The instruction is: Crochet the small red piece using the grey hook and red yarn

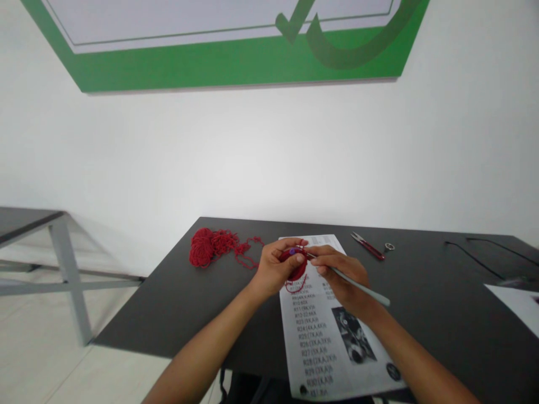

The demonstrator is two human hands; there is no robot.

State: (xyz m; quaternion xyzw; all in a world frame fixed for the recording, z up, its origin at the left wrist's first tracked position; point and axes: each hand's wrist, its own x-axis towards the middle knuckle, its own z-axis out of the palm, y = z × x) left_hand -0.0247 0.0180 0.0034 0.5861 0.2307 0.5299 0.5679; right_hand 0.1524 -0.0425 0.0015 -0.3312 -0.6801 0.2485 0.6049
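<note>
Between the thumb and fingers of my left hand is a small round piece of red crochet work, with a purple stitch marker at its upper edge. My right hand grips a crochet hook with a pale grey handle; its tip meets the edge of the red piece. A loose red yarn end dangles below the work. Red yarn trails left to a tangled red ball. Under both hands lies a printed pattern sheet with rows of text and a dark photo.
Thread snips with red handles lie at the back right, beside a small metal ring. Eyeglasses and another white paper are at the right of the dark table. A second table stands far left.
</note>
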